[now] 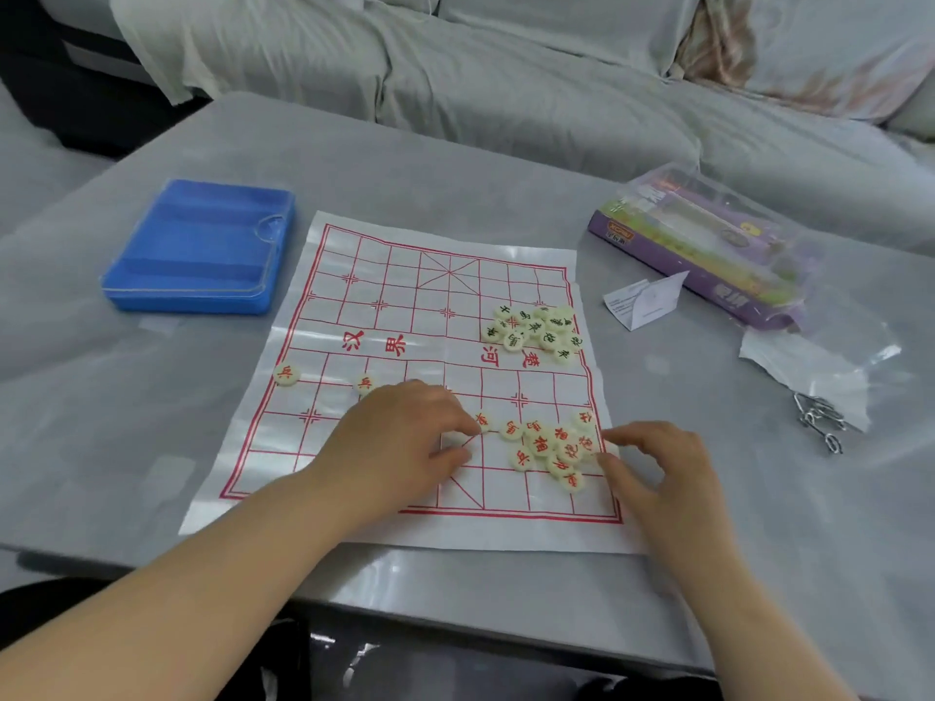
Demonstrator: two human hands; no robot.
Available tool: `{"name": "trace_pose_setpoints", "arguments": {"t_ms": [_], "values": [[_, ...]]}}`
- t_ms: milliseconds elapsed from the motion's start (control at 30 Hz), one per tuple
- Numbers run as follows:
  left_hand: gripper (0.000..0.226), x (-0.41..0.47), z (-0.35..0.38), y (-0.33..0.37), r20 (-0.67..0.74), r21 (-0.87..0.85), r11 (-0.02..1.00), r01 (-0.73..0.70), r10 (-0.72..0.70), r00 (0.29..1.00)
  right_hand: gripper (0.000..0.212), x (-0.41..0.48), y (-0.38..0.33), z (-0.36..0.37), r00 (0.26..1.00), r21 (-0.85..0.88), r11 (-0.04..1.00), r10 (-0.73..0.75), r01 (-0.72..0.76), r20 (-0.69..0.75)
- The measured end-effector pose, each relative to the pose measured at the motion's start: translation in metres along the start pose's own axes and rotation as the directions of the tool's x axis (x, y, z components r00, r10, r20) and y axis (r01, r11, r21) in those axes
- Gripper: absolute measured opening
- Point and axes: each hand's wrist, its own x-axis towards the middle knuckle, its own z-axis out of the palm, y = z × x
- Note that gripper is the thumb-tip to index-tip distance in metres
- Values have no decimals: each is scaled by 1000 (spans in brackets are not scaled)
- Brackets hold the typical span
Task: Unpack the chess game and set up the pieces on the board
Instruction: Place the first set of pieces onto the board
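Grey table [455, 159], board [405, 296] lengthwise toward sofa [506, 68]

A white plastic sheet board [405, 306] with a red grid lies flat under both hands. Cream discs with red characters [549, 447] cluster between the left hand [405, 437] and right hand [652, 462] — two lone red-marked discs [286, 372] lie left of the left hand. Black-lettered cream discs [536, 332] are heaped beyond the right fingertips.

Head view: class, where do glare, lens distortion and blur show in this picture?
In the head view, glare whitens the glossy board sheet near its left edge and the table front; the wide lens bows the table's far edge; characters on the red pieces look soft.
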Motion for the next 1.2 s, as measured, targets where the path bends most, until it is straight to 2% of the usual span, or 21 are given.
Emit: {"name": "trace_pose_setpoints", "arguments": {"t_ms": [100,233,333,467,533,633,800,1067,1200], "values": [[36,8,15,13,-42,21,1000,11,-10,999,19,7,0,8,996,1,996,-94,94,-11],[46,20,25,12,-69,3,993,120,-120,990,31,11,4,8,992,13,993,-117,117,42],[40,25,27,10,-57,46,993,105,-102,993,35,11,7,-1,990,56,990,-130,127,46],[30,24,30,11,-84,20,994,107,-105,991,39,10,8,2,977,24,984,-181,179,115],[27,23,32,11,-100,2,994,106,-105,989,38,9,2,6,967,26,978,-208,206,148],[28,20,30,10,-87,-3,994,112,-112,990,39,6,-4,14,953,-38,956,-285,290,105],[36,16,19,8,-118,-44,986,159,-163,980,34,2,-13,28,936,-113,931,-334,346,113],[41,1,5,1,-123,-81,977,196,-204,971,17,1,-15,34,948,-152,936,-312,319,69],[38,-11,-2,-12,-120,-91,977,193,-203,972,19,3,-21,31,945,-115,938,-327,328,29]]}}
